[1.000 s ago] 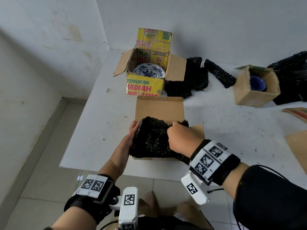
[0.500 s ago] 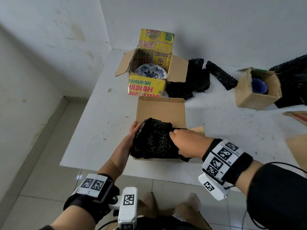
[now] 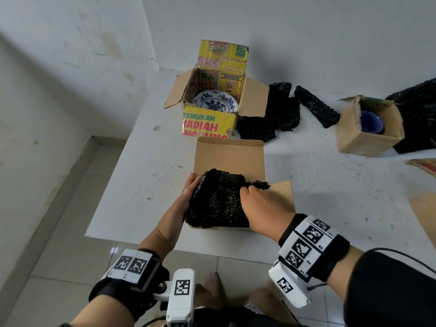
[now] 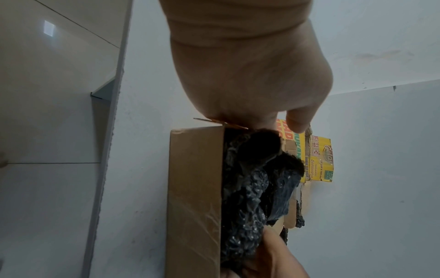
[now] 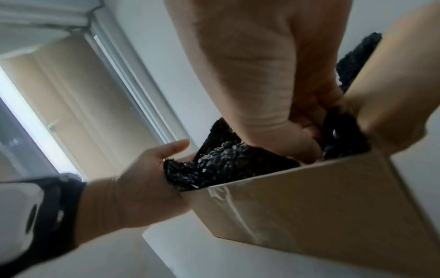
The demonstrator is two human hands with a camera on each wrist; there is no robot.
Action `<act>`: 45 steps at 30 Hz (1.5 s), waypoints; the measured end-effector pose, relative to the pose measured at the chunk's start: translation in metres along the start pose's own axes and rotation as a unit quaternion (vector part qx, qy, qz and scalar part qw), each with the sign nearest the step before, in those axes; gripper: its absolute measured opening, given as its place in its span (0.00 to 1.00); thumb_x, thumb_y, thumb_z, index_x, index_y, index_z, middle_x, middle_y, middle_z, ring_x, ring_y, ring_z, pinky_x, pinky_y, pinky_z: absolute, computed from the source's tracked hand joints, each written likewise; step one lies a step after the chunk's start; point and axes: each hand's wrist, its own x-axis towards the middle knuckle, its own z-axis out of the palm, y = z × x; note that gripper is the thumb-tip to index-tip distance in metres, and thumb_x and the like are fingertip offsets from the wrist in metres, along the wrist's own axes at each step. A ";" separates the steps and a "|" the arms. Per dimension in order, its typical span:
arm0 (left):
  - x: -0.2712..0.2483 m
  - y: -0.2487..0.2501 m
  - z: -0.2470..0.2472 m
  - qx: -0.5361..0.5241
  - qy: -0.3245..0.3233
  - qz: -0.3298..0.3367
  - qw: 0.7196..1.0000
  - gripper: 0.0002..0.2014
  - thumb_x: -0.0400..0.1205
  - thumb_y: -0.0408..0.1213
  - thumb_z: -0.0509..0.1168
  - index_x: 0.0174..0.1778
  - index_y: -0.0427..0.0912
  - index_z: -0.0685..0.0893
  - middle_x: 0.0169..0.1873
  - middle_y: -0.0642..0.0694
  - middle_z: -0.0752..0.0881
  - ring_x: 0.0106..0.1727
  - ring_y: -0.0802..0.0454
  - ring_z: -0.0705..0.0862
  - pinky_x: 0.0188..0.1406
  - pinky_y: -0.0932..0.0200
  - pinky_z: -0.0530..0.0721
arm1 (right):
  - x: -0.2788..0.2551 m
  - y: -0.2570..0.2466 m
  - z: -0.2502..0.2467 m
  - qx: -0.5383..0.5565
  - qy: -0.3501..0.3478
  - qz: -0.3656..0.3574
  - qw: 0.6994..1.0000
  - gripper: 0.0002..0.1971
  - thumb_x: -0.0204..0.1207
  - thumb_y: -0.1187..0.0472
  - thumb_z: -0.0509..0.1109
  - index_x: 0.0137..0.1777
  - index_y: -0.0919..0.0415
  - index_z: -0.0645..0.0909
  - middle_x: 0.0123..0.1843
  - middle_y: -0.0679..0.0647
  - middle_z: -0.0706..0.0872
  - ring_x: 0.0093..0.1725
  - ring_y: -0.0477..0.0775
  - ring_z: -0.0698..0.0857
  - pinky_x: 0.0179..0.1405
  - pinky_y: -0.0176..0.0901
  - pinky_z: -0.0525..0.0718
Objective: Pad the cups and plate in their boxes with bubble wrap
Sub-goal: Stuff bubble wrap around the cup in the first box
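**Wrap pushed down into the near box**

Since a second ago the black bubble wrap wad (image 3: 218, 199) has sunk lower into the plain brown cardboard box (image 3: 230, 156) at the near edge of the white table (image 3: 146, 171). The right hand has also moved from gripping the wad's top to pressing along its right side. I judge this box close to padded, with tucking the last stray edge the step in hand. Whether a cup lies under the wrap cannot be seen.

Left to right: the left hand (image 3: 187, 197) lies flat against the left side of the wad, fingers straight and together, thumb up by the top edge. It steadies the wrap and grips nothing. In the left wrist view the wad bulges above the box rim.

The right hand (image 3: 262, 204) has its fingers curled down into the gap between the wrap and the right wall of the box, pushing the wrap in. The right wrist view is blurred, so I cannot tell whether they pinch the wrap or only press it.

Farther back, the blue-and-white patterned plate (image 3: 214, 103) lies bare in the yellow printed carton (image 3: 207, 125). Loose black bubble wrap pieces (image 3: 278, 114) lie just beside it. At far right the blue cup (image 3: 372, 119) sits unpadded in a small brown box (image 3: 354, 135).
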 end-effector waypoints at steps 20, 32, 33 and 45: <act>0.001 -0.001 -0.002 -0.037 0.000 0.003 0.999 0.29 0.80 0.51 0.45 0.79 0.53 0.61 0.81 0.61 0.55 0.80 0.67 0.55 0.73 0.72 0.61 | 0.013 0.001 0.012 0.057 0.175 -0.012 0.983 0.21 0.75 0.48 0.64 0.54 0.67 0.82 0.46 0.57 0.82 0.46 0.58 0.79 0.33 0.44 0.74; 0.003 -0.007 -0.003 -0.026 0.010 -0.002 1.000 0.23 0.88 0.45 0.40 0.81 0.51 0.58 0.80 0.64 0.57 0.77 0.73 0.58 0.71 0.77 0.64 | 0.017 0.003 0.025 0.117 0.175 -0.036 0.977 0.24 0.77 0.48 0.53 0.62 0.65 0.76 0.46 0.59 0.83 0.36 0.59 0.81 0.29 0.43 0.69; 0.003 -0.006 -0.002 -0.031 0.008 -0.003 0.999 0.24 0.88 0.47 0.40 0.81 0.52 0.58 0.80 0.65 0.57 0.76 0.73 0.59 0.68 0.79 0.65 | 0.019 0.004 0.023 0.115 0.178 -0.032 0.977 0.23 0.77 0.47 0.52 0.60 0.65 0.77 0.44 0.58 0.83 0.35 0.59 0.81 0.29 0.43 0.68; 0.006 -0.011 0.000 -0.029 0.028 -0.003 0.999 0.23 0.90 0.41 0.37 0.82 0.47 0.55 0.81 0.62 0.55 0.79 0.70 0.55 0.72 0.76 0.61 | 0.025 0.001 -0.002 0.152 0.122 0.051 0.979 0.16 0.85 0.54 0.51 0.44 0.59 0.77 0.43 0.53 0.77 0.44 0.57 0.78 0.37 0.44 0.67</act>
